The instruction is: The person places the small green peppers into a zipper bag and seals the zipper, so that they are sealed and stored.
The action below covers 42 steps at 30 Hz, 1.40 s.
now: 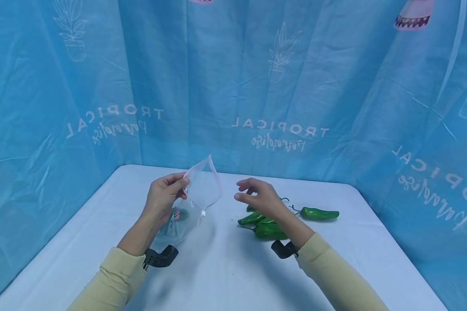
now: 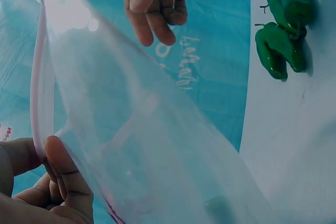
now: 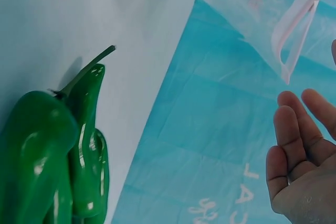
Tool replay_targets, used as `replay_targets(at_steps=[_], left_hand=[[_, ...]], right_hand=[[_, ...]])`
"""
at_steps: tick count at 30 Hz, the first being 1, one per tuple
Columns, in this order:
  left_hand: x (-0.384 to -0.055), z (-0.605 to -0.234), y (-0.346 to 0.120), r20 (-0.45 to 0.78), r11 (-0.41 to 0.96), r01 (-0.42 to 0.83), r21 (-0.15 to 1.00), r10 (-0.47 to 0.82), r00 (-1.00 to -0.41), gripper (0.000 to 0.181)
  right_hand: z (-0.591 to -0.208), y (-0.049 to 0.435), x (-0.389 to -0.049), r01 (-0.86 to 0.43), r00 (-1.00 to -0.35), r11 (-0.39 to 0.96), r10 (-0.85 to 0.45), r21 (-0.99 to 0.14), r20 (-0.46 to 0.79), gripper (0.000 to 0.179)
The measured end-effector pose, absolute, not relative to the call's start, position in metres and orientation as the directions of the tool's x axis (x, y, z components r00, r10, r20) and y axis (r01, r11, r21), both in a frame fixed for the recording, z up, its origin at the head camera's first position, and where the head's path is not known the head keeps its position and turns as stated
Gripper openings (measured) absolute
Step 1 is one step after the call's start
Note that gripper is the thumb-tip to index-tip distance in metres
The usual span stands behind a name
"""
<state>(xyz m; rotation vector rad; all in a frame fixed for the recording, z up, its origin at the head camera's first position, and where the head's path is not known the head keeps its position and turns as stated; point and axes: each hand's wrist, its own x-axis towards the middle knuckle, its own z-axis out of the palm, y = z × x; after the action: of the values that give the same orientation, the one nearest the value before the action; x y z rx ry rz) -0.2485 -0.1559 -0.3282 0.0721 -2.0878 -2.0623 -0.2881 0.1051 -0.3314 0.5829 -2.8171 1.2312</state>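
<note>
My left hand (image 1: 164, 194) pinches the rim of a clear zip bag (image 1: 204, 185) between thumb and fingers. The bag's pink-edged mouth gapes, with a small white slider (image 1: 203, 213) at its lower corner. Low inside the bag, a blurred green shape (image 2: 219, 209) shows through the plastic. My right hand (image 1: 261, 198) is in the air to the right of the bag, fingers loosely bent and holding nothing. Beneath it on the table lie several green peppers (image 1: 270, 230), glossy and bunched together, partly hidden by the hand and forearm in the head view.
A single green pepper (image 1: 320, 213) lies apart, right of the bunch. All of this is on a white-covered table (image 1: 225, 276). Blue printed curtains (image 1: 218, 86) surround its back and sides. Each wrist wears a black camera band (image 1: 161, 256).
</note>
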Motion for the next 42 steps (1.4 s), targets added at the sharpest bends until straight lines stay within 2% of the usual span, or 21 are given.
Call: replay_targets(at_steps=[12, 24, 30, 42], left_hand=[[-0.250, -0.328, -0.155, 0.104, 0.015, 0.103, 0.995, -0.182, -0.978, 0.039], [-0.249, -0.329, -0.156, 0.095, 0.003, 0.096, 0.995, -0.178, -0.979, 0.040], [-0.249, -0.329, -0.155, 0.093, 0.006, 0.093, 0.996, -0.186, -0.978, 0.040], [-0.248, -0.329, -0.156, 0.080, 0.000, 0.082, 0.997, -0.173, -0.982, 0.042]], right_hand=[[-0.346, 0.142, -0.281, -0.332, -0.934, 0.585, -0.312, -0.740, 0.172, 0.042], [-0.370, 0.172, -0.277, -0.264, -0.956, 0.621, -0.271, -0.738, 0.114, 0.040], [-0.382, 0.186, -0.277, -0.246, -0.962, 0.620, -0.252, -0.745, 0.107, 0.047], [-0.407, 0.206, -0.274, -0.173, -0.980, 0.661, -0.189, -0.730, 0.061, 0.041]])
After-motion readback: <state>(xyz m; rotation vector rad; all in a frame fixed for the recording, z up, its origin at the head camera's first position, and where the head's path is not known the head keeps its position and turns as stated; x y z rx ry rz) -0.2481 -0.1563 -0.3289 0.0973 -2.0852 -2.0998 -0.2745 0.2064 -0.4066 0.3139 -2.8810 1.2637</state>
